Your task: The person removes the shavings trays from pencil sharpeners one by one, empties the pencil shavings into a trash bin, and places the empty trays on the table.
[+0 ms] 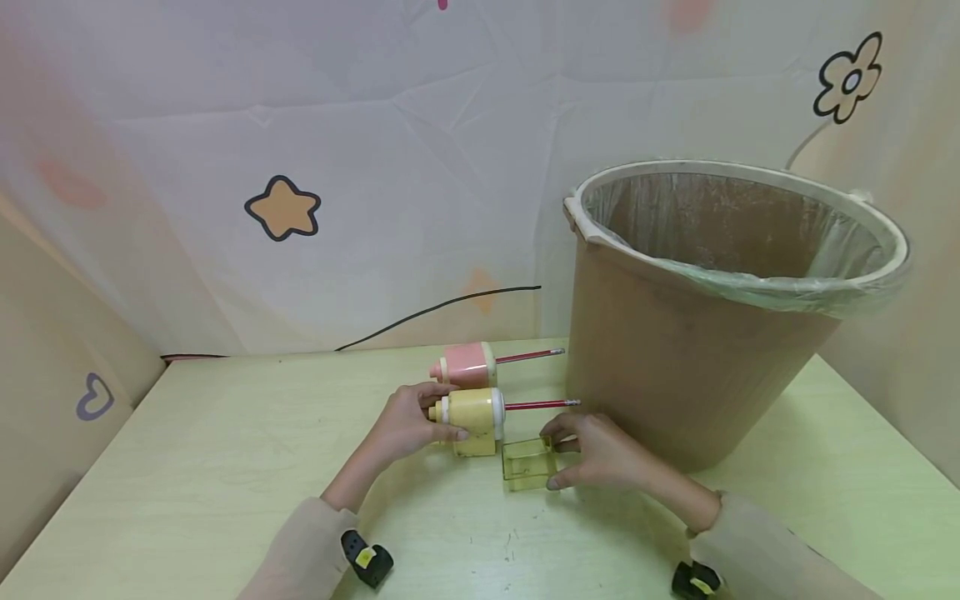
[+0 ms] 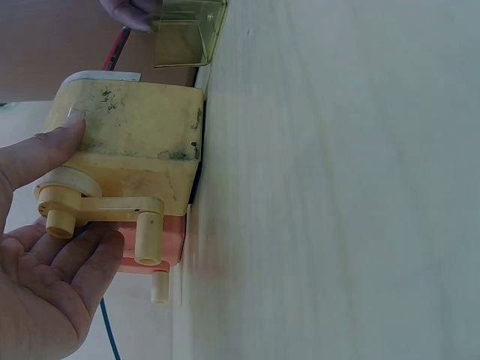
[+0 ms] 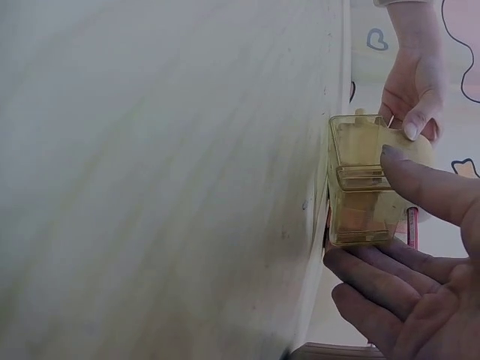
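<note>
A yellow crank pencil sharpener (image 1: 474, 410) stands on the table with a red pencil (image 1: 536, 406) sticking out of its right side. My left hand (image 1: 407, 427) grips it near the crank (image 2: 112, 206), thumb on one face and fingers round the other. Just right of the sharpener, my right hand (image 1: 603, 454) holds a clear yellow shavings drawer (image 1: 528, 465) between thumb and fingers. The drawer is apart from the sharpener, and I see no shavings in it. Behind stands a pink sharpener (image 1: 467, 358) with another red pencil (image 1: 528, 356).
A large brown bin (image 1: 690, 367) with a clear plastic liner stands on the table at the right, close behind my right hand. A printed cloth (image 1: 405, 183) hangs behind the pale wooden table (image 1: 225, 450).
</note>
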The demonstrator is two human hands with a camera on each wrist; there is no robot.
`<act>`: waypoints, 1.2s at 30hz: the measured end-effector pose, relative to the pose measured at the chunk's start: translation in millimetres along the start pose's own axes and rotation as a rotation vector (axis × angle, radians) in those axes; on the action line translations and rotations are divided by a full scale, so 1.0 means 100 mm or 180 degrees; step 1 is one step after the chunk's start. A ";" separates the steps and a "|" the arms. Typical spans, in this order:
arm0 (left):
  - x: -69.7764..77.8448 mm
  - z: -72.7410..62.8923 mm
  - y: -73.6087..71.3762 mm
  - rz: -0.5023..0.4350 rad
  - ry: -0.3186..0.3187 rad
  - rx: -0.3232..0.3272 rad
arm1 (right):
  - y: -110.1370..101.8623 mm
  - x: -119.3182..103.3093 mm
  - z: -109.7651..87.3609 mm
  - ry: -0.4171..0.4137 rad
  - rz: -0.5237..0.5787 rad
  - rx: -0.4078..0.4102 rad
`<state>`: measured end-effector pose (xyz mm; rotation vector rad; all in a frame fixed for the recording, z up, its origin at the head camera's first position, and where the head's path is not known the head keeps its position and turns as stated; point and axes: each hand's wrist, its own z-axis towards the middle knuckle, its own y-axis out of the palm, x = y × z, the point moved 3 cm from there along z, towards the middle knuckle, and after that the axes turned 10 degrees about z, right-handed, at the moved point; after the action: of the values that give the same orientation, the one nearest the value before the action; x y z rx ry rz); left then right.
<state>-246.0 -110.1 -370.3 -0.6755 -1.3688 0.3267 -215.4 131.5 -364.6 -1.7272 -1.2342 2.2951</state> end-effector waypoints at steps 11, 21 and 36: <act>0.00 0.02 0.01 -0.0015 0.0019 -0.0019 | -0.01 0.01 0.00 0.0102 -0.0219 -0.0027; 0.02 0.01 0.00 -0.0028 0.0002 -0.0008 | -0.01 -0.01 -0.01 0.0153 -0.0320 -0.0077; 0.02 0.01 -0.02 0.0101 0.0073 -0.0043 | 0.00 0.03 0.01 0.0233 -0.0340 -0.0120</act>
<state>-246.9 -110.2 -367.6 -0.7107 -1.3406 0.3344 -217.2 132.6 -366.6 -1.6960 -1.3298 2.1439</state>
